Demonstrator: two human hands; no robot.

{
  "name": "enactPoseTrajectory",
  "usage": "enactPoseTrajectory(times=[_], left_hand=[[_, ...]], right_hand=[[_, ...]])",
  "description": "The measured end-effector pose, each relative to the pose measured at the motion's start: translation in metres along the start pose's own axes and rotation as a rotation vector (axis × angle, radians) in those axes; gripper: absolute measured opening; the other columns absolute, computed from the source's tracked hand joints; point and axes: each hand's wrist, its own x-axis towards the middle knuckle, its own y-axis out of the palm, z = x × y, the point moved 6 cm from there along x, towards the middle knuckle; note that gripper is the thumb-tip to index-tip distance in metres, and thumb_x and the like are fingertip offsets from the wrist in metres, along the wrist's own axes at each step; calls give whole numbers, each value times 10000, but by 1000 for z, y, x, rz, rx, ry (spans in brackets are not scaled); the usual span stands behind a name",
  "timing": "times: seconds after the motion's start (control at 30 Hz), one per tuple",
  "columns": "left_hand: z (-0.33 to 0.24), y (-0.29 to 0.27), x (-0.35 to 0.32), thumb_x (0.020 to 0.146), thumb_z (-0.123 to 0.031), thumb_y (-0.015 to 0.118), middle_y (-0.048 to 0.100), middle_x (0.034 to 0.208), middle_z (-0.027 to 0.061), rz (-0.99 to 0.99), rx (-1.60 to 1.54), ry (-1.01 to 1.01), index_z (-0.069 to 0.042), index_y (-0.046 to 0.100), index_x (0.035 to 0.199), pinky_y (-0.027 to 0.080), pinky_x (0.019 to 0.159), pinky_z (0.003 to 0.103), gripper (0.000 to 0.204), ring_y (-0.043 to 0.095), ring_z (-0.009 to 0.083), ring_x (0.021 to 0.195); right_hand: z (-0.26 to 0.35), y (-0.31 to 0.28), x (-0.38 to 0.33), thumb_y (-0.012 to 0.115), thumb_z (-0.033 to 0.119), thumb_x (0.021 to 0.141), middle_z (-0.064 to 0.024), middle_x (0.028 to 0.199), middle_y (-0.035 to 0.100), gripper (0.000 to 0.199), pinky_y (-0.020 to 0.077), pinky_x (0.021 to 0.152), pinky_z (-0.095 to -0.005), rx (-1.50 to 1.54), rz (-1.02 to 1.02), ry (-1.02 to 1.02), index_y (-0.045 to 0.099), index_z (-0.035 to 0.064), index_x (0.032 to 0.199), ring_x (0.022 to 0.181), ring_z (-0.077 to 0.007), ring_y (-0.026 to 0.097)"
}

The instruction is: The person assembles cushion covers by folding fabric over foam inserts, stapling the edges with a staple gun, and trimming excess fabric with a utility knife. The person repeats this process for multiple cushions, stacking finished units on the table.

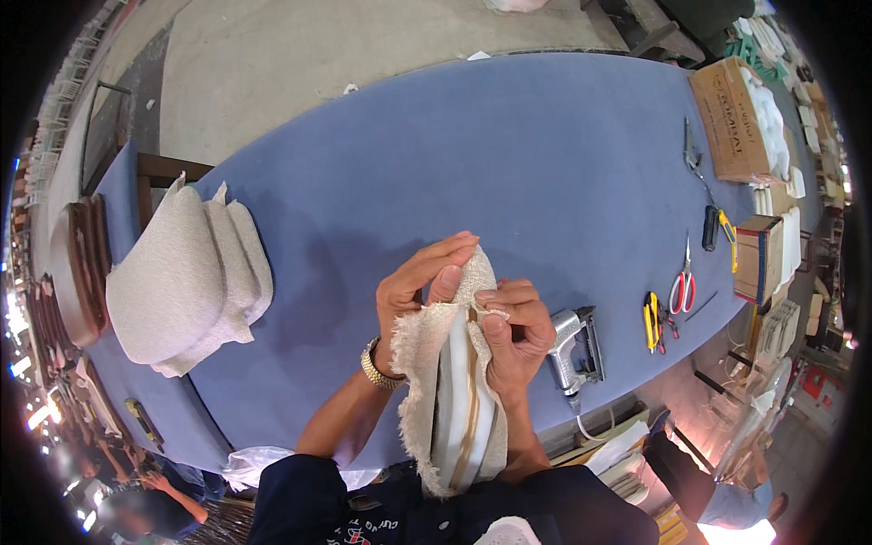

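Before my chest, a chair seat pad (pixel 461 409) stands on its edge, with white foam and a thin brown board showing along its side. Beige woven fabric (pixel 420 359) with frayed edges wraps its far end and hangs loose on the left. My left hand (pixel 420 283) presses its fingers and thumb against the fabric at the far tip. With thumb and fingers closed, my right hand (pixel 516 336) pinches the fabric fold at the pad's right edge. Just right of that hand, a silver pneumatic staple gun (pixel 570 350) lies on the blue table (pixel 409 136).
Several beige covered pads (pixel 177 282) are stacked at the left, beside brown seat panels (pixel 80 263). On the right lie red-handled scissors (pixel 683 286), a yellow cutter (pixel 651 320) and pliers (pixel 692 150). A cardboard box (pixel 727 118) stands at the far right. Other people work at both lower corners.
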Motion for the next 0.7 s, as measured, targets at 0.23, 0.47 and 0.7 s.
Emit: enactPoseTrajectory(times=[0.23, 0.47, 0.7], left_hand=[[3, 1, 4, 992, -169, 702, 728, 1252, 168, 103, -45, 6, -17, 753, 1168, 499, 1080, 427, 238, 655, 306, 1248], [-1, 20, 3, 958, -80, 667, 659, 1344, 191, 263, 22, 80, -6, 658, 1271, 404, 1156, 491, 323, 504, 368, 1413], [1, 36, -1, 921, -28, 646, 642, 1345, 177, 305, 93, 121, -20, 585, 1315, 370, 1174, 503, 399, 506, 379, 1397]], right_hand=[[-15, -5, -5, 804, 183, 906, -113, 986, 753, 172, 425, 942, -418, 135, -24, 20, 676, 69, 891, 877, -184, 593], [-10, -14, -11, 796, 180, 908, -120, 1070, 697, 185, 428, 959, -402, 86, -61, 64, 664, 60, 859, 944, -186, 594], [20, -49, -9, 762, 106, 888, -185, 1234, 628, 100, 461, 1031, -410, -320, 15, 107, 706, 26, 907, 1108, -256, 604]])
